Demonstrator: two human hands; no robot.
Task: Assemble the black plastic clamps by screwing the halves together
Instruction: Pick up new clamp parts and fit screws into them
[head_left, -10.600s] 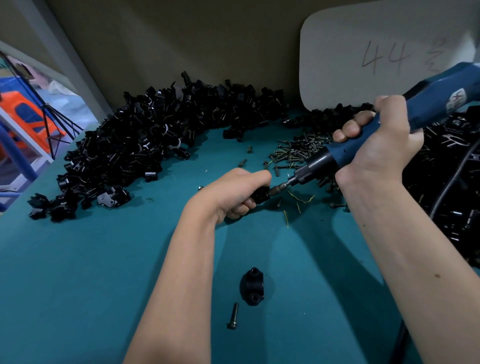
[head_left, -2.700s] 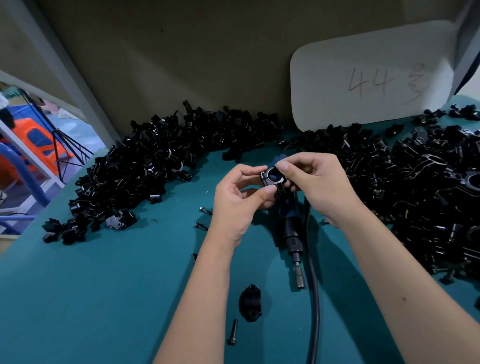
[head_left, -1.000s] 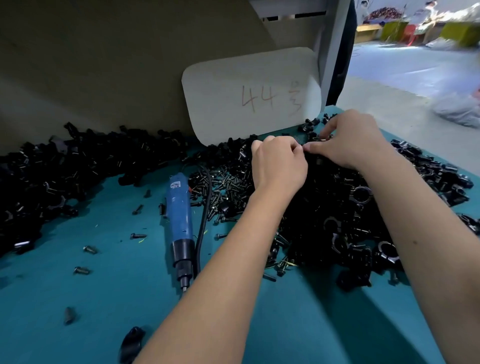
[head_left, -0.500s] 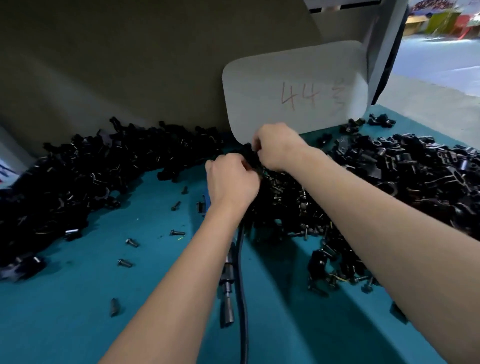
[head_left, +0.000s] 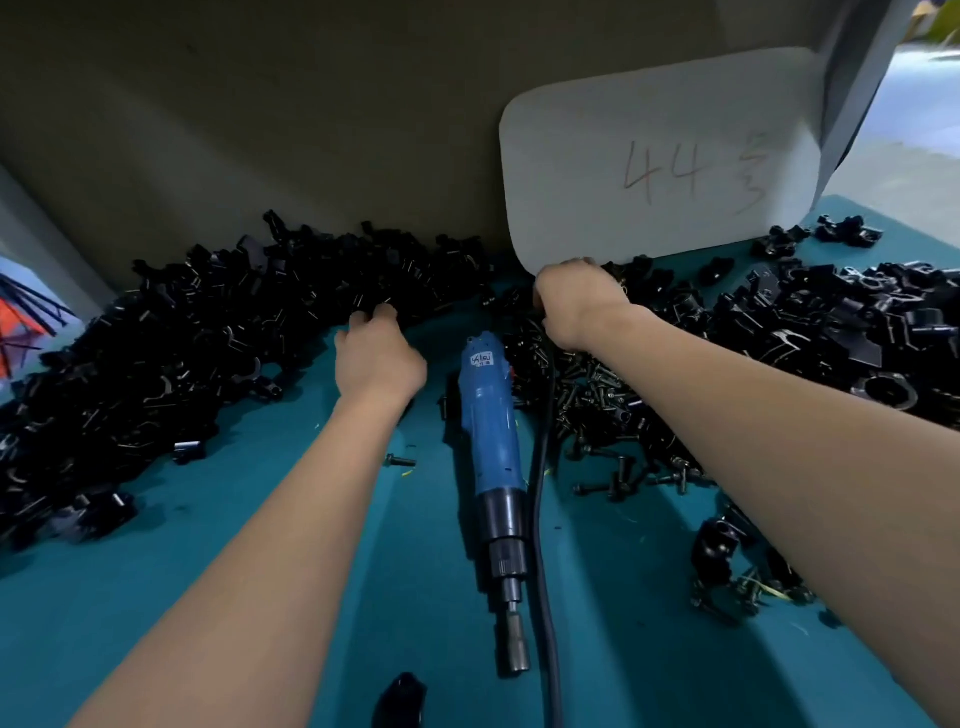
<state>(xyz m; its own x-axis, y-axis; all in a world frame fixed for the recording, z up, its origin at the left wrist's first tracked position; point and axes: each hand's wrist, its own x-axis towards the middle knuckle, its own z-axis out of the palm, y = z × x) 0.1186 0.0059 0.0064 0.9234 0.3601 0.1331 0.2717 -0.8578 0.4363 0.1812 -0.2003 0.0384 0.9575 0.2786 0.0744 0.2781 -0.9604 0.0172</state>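
- Half a second ago the two hands were bunched together over the parts below the card; now they have drawn apart, and the left hand (head_left: 378, 358) has gone to the left pile (head_left: 171, 353).
- The screwdriver (head_left: 491, 436), then mostly hidden under the left forearm, now shows full length between the arms.
- The left hand lies knuckles up at the pile's near edge, fingers curled down among the clamp halves; whether it grips one cannot be told.
- The right hand (head_left: 576, 306) is curled into the parts just under the card (head_left: 660, 150), fingers hidden; what it holds, if anything, cannot be told.
- The screwdriver lies on the table (head_left: 156, 597), blue body away from the person, bit end toward them, touched by neither hand.
- Its black cord (head_left: 543, 519) runs along its right side toward the near edge.
- A heap of screws (head_left: 597, 405) sits right of the screwdriver, under the right forearm.
- A second, larger pile of black clamp parts (head_left: 831, 332) spreads on the right.
- One loose screw (head_left: 399, 460) lies just right of the left forearm.
- A single clamp half (head_left: 400, 701) lies at the near edge, between the arms.
- The card, marked "44", leans on the back wall.
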